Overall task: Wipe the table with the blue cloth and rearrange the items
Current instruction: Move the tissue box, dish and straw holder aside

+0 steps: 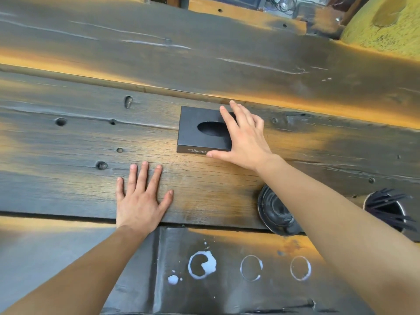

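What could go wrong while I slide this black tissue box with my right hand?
1. Your right forearm passes over the dark round dish at the near edge of the table; drawing the right hand back from the black tissue box could knock it off.
2. The holder of black sticks beside that arm could tip.
3. No blue cloth is in view; the white ring stains may get missed.

Likely a rustic eatery or café: a long table of dark, scorched wooden planks [159, 64] carries a flat black tissue box with an oval opening [193, 138], a round holder of thin black sticks [386, 206], a dark round ridged dish [275, 212] and white cup-ring stains [209, 266]
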The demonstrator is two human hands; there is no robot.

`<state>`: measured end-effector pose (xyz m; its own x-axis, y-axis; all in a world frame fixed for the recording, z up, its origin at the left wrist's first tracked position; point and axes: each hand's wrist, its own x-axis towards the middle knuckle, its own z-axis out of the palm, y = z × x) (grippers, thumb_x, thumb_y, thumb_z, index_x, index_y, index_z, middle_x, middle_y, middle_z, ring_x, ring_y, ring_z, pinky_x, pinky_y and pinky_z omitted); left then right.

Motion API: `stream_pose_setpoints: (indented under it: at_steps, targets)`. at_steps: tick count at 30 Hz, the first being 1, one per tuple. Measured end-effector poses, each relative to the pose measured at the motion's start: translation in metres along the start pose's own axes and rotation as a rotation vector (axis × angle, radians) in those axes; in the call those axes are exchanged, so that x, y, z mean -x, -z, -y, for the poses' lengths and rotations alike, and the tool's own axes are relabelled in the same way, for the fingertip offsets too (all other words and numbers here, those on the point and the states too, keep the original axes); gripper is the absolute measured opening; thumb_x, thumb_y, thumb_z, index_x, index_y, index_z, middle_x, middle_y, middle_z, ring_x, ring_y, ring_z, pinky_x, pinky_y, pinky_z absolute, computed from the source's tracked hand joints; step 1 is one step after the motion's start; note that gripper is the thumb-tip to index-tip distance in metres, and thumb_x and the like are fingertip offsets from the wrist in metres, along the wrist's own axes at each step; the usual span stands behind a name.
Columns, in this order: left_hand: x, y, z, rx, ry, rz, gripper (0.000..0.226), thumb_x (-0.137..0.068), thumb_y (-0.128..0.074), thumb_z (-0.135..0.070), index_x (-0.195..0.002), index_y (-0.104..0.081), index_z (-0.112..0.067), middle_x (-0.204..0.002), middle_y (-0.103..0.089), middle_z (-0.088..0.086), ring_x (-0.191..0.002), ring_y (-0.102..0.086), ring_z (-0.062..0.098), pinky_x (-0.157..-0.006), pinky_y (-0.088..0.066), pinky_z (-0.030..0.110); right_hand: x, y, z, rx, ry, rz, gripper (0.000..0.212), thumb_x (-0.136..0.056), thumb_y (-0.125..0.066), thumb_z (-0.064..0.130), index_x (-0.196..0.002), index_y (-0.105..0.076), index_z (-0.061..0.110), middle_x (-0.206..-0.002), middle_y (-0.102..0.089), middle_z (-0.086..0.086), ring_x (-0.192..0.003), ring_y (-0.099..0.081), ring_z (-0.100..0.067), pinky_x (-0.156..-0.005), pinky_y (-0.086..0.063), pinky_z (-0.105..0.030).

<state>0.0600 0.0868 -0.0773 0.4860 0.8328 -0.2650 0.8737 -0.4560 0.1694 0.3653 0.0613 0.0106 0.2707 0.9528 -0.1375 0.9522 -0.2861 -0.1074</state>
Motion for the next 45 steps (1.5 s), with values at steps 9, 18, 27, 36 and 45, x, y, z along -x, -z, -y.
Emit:
stream_pose_setpoints:
  at_steps: [9, 18, 27, 36, 45]
  targets:
    - [0.01, 0.0, -0.048, 0.2, -0.172, -0.076, 0.067, -0.095, -0.043, -0.059, -0.152, -0.038, -0.023, -0.166, -0.027, 0.003, -0.158, -0.014, 0.022, -0.126, -0.005, 0.049, 0.168, -0.032, -0.025, -0.398, -0.551, -0.176, 0.063, -0.098, -0.062, 0.048, -0.146, -0.052, 0.009, -0.137, -0.056, -0.012, -0.129, -0.049, -0.031, -0.111, -0.042, -0.047]
    - [0.005, -0.024, -0.156, 0.164, -0.371, 0.028, 0.071, -0.097, -0.038, -0.061, -0.157, -0.028, -0.025, -0.169, -0.022, 0.003, -0.159, -0.011, 0.023, -0.126, -0.009, 0.053, 0.263, -0.074, -0.033, -0.697, -1.092, -0.163, 0.058, -0.099, -0.066, 0.033, -0.147, -0.045, 0.009, -0.131, -0.051, -0.015, -0.114, -0.04, -0.013, -0.106, -0.047, -0.048]
    - [0.009, -0.037, -0.17, 0.0, -0.331, 0.059, 0.076, -0.097, -0.01, -0.073, -0.162, 0.0, -0.035, -0.173, 0.004, 0.002, -0.159, 0.011, 0.024, -0.126, 0.003, 0.056, 0.257, -0.075, -0.041, -1.137, -1.302, -0.285, 0.028, -0.102, -0.056, 0.003, -0.118, -0.049, 0.025, -0.095, -0.069, 0.003, -0.072, -0.072, -0.021, -0.067, -0.057, -0.027]
    - [0.01, -0.034, -0.175, -0.044, -0.331, 0.08, 0.076, -0.097, -0.01, -0.073, -0.162, 0.001, -0.035, -0.172, 0.008, 0.004, -0.159, 0.014, 0.025, -0.126, 0.002, 0.057, 0.227, -0.079, -0.06, -1.293, -1.292, -0.487, 0.038, -0.102, -0.054, -0.002, -0.137, -0.055, 0.013, -0.108, -0.075, -0.009, -0.076, -0.071, -0.01, -0.062, -0.056, -0.014]
    - [0.009, -0.034, -0.177, -0.047, -0.327, 0.078, 0.077, -0.097, -0.013, -0.072, -0.163, -0.002, -0.034, -0.172, 0.007, 0.004, -0.159, 0.013, 0.025, -0.126, 0.003, 0.057, 0.133, -0.071, -0.087, -1.317, -1.216, -0.568, 0.042, -0.1, -0.054, -0.005, -0.141, -0.057, 0.008, -0.107, -0.076, -0.007, -0.071, -0.07, -0.012, -0.054, -0.054, -0.012]
